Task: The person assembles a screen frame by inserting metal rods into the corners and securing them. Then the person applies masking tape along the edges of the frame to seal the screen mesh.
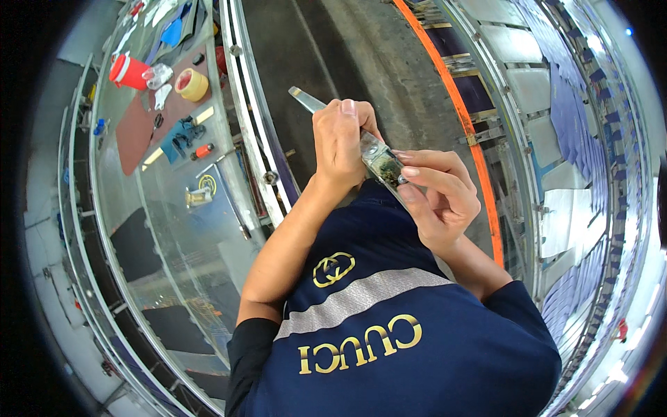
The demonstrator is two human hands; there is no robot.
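My left hand is wrapped round the middle of a long, narrow metal tool, held slantwise in front of my chest. Its flat, tapered end sticks out past the knuckles to the upper left. On the other side of the fist, the wider end shows a round metal fitting and a dark, greenish, worn patch. My right hand is closed at this wider end, with thumb and fingertips pinching a small shiny part at its edge. The fingers partly cover that part, and I cannot make out its kind.
On the left, a long glass-topped table holds a red container, a tape roll, scissors and a red-and-black tool. A metal rail edges it. Purple pieces lie on the right-hand table, beyond an orange strip.
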